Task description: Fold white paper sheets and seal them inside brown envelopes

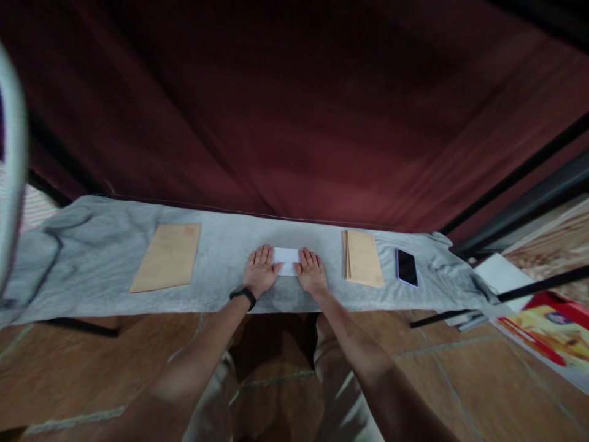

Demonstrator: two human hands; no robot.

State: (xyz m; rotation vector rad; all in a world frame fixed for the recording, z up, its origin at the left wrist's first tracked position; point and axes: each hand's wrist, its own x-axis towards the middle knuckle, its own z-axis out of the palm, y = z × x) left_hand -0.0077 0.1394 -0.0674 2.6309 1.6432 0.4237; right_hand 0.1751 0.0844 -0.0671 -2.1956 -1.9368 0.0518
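A small white folded paper (286, 259) lies on the grey cloth (92, 264) that covers the table. My left hand (261, 271), with a black band on its wrist, lies flat on the paper's left end, fingers spread. Flat on the right end of the paper rests my right hand (311, 271). Both palms press down; neither hand grips anything.
A tan envelope (168, 256) lies to the left. A stack of tan envelopes (363, 258) lies to the right, with a dark phone (407, 267) beside it. A dark red curtain (294, 110) hangs behind. At the far right are white paper (501, 274) and a colourful box (552, 331).
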